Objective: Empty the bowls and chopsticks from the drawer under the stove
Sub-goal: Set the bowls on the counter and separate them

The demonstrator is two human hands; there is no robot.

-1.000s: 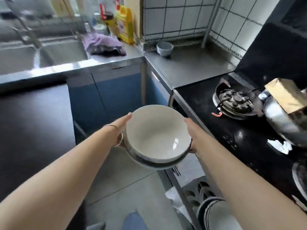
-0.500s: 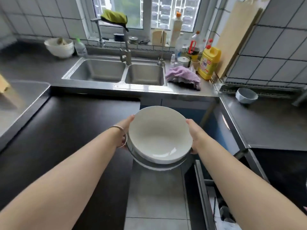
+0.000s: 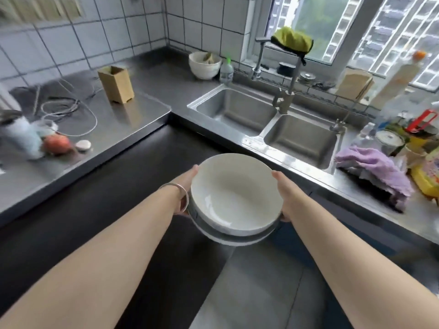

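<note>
A stack of white bowls (image 3: 234,194), a wide one on top with grey-banded rims showing beneath, is held in the air in front of me over the floor. My left hand (image 3: 186,186), with a metal bangle on the wrist, grips its left rim. Its right rim sits in my right hand (image 3: 283,195). The stack hangs just short of the steel counter edge below the double sink (image 3: 268,119). The drawer, the stove and the chopsticks are out of view.
A steel counter (image 3: 133,115) runs along the left with a cardboard box (image 3: 116,84), cables, an apple (image 3: 57,143) and a white bowl (image 3: 204,65). Right of the sink lie a purple cloth (image 3: 377,172), bottles and jars. A dark lower surface (image 3: 71,210) fills the left foreground.
My view has swung left from the stove and open drawer to the sink and left counter. Both hands have kept the bowl stack throughout.
</note>
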